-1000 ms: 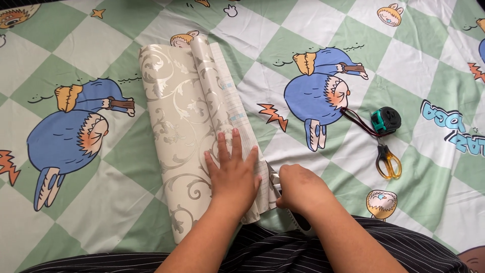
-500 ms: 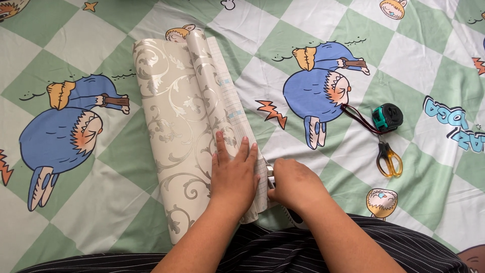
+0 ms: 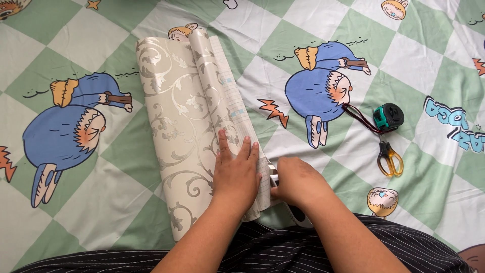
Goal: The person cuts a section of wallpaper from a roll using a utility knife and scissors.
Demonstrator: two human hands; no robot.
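Fingers of left hand (image 3: 236,174) spread flat on wallpaper roll (image 3: 194,119) near bedsheet (image 3: 116,202) near edge; right hand (image 3: 295,184) curled holding small cutter (image 3: 273,173) at roll's right edge. Scissors (image 3: 390,159), tape measure (image 3: 388,117) right, apart.

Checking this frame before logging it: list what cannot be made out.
Head view only:
- The small metal tool beside the paper roll: mostly covered by the right hand, its kind unclear.
- The roll's near edge: hidden under the left hand.
- The scissors: blade tips hidden against the tape measure cord.
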